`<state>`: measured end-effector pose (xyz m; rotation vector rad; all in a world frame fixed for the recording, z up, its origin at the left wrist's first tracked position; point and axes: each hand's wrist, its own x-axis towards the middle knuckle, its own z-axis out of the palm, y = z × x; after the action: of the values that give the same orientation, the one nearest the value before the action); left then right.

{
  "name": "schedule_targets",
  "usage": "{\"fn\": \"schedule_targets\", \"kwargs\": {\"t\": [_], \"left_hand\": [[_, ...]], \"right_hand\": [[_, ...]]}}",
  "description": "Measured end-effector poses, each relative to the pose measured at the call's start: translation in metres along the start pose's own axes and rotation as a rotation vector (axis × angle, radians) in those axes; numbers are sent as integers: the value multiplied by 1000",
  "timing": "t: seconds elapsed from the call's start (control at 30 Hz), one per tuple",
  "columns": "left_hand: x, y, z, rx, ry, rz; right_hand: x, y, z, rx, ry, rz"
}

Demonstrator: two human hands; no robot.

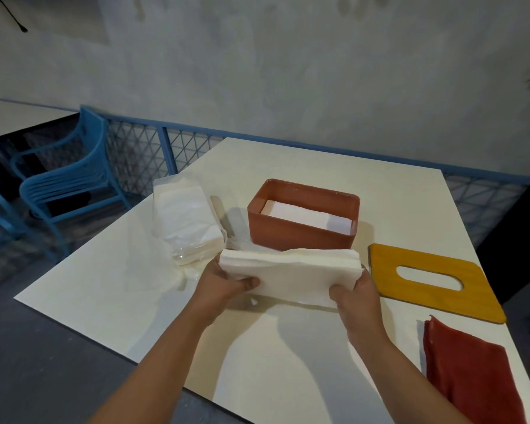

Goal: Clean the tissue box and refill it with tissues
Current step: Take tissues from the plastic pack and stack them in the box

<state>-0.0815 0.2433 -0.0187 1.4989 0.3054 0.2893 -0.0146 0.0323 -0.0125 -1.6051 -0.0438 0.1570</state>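
A terracotta tissue box stands open-topped near the middle of the white table, with white tissues lying flat inside it. Just in front of the box, above the table, I hold a thick stack of white tissues. My left hand grips the stack's left end, thumb on top. My right hand grips its right end. The box's yellow-orange lid, with an oval slot, lies flat to the right of the box.
A clear plastic pack with more white tissues lies left of the box. A folded red cloth sits at the table's right front edge. Blue chairs and a blue mesh railing stand beyond the table.
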Motion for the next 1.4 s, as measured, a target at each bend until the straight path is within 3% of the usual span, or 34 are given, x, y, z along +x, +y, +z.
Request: {"fn": "schedule_targets", "kwargs": {"t": [0.23,0.37,0.7,1.03,1.2,1.4], "left_hand": [[-3,-8,0,90,-40,-75],[-3,-5,4,69,17,-104],[19,63,23,240,55,105],[77,126,32,417,104,195],[109,126,38,691,70,267],[136,114,45,1185,-130,330]], "right_hand": [[-2,7,-1,26,24,27],[-3,4,-2,-10,-2,19],[-2,-55,-1,-9,171,-154],[42,-118,8,-119,362,-188],[67,-121,19,-400,381,-203],[92,-106,26,-726,373,-114]]}}
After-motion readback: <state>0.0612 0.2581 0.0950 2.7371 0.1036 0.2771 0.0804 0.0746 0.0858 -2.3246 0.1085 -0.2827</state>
